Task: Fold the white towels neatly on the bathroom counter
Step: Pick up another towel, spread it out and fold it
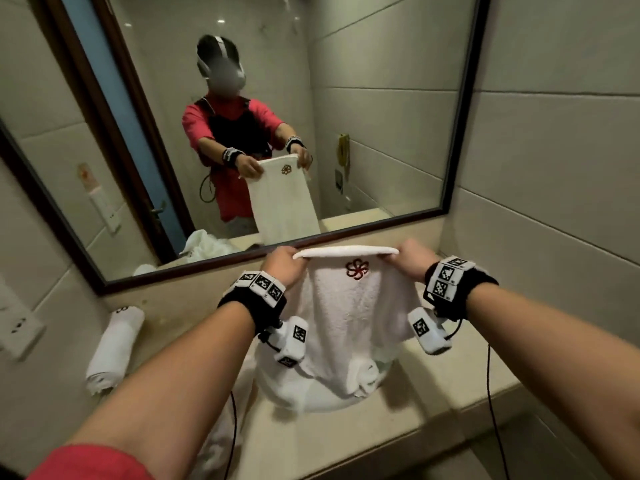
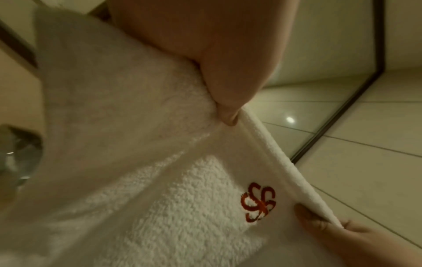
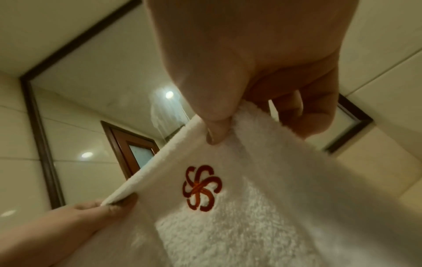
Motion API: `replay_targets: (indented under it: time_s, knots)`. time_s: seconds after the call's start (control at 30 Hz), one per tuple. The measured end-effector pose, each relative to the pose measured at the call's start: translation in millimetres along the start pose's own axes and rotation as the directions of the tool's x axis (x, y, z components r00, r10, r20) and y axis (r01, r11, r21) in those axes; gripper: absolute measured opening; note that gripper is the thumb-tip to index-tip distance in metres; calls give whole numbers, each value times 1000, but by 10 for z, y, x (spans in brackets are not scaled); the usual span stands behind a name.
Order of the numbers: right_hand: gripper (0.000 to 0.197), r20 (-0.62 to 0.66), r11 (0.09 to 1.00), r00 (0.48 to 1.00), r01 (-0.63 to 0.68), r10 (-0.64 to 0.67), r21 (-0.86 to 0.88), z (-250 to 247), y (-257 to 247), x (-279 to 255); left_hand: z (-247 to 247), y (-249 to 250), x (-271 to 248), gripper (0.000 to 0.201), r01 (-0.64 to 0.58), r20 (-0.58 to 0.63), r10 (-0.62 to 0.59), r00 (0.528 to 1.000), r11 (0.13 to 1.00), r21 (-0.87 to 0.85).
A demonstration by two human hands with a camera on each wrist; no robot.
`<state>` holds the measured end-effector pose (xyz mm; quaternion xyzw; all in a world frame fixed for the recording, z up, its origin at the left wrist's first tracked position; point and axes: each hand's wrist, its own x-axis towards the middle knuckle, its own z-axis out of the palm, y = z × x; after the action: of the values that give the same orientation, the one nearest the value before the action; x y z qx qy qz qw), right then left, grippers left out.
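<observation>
A white towel (image 1: 353, 306) with a red flower emblem (image 1: 356, 270) hangs doubled over in front of the mirror, above the counter. My left hand (image 1: 282, 261) pinches its top left corner and my right hand (image 1: 407, 258) pinches the top right corner, so the top edge is stretched between them. In the left wrist view my left hand (image 2: 228, 108) pinches the towel (image 2: 160, 198) at the fold. The right wrist view has my right hand (image 3: 217, 126) pinching the towel (image 3: 262, 198) beside the emblem. Its lower end lies on more white cloth in the basin (image 1: 311, 393).
A rolled white towel (image 1: 114, 351) lies on the beige counter (image 1: 346, 438) at the left, near a wall socket (image 1: 17, 327). The dark-framed mirror (image 1: 460, 133) stands just behind the held towel. Tiled walls close in both sides.
</observation>
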<state>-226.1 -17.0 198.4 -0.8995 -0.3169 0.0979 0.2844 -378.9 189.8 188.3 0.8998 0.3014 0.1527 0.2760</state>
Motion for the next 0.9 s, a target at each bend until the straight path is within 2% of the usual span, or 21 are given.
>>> replay_targets:
  time_s: [0.1, 0.2, 0.23, 0.33, 0.4, 0.47, 0.5, 0.57, 0.63, 0.7, 0.77, 0.9]
  knots:
    - [30, -40, 993, 999, -8, 13, 122, -234, -182, -118, -206, 198, 26, 29, -34, -28, 33, 999, 999, -16]
    - [35, -81, 984, 997, 15, -1, 177, -418, -288, -217, -394, 406, 43, 29, -108, -41, 104, 994, 990, -92]
    - [34, -84, 967, 996, 8, 14, 254, -464, -318, -258, -436, 464, 42, 28, -119, -49, 114, 992, 984, -130]
    - [28, -67, 851, 992, -56, 106, 522, -608, -378, -378, -474, 648, -25, 20, -125, -71, 107, 992, 935, -332]
    - [22, -36, 791, 989, -92, 143, 605, -699, -380, -414, -474, 787, -106, 18, -114, -51, 102, 993, 863, -492]
    - [18, -10, 721, 986, -116, 168, 684, -794, -367, -438, -500, 926, -207, 17, -118, 18, 157, 987, 812, -572]
    - [17, -3, 681, 984, -121, 178, 722, -842, -364, -464, -520, 990, -258, 17, -133, 57, 197, 979, 821, -555]
    - [17, -15, 598, 985, -94, 174, 796, -925, -344, -497, -503, 1061, -278, 31, -183, 136, 268, 954, 876, -447]
    - [17, -30, 501, 989, -47, 145, 864, -1000, -363, -543, -416, 1115, -265, 51, -214, 204, 275, 940, 937, -276]
    - [21, -52, 454, 993, -1, 105, 891, -1093, -345, -563, -245, 1195, -283, 64, -226, 216, 240, 946, 970, -88]
    - [21, -88, 444, 992, 37, 94, 895, -1201, -324, -606, -50, 1302, -302, 60, -243, 211, 256, 943, 966, -85]
    - [17, -137, 431, 986, 83, 94, 898, -1420, -194, -696, 234, 1652, -396, 17, -339, 241, 366, 899, 929, -146]
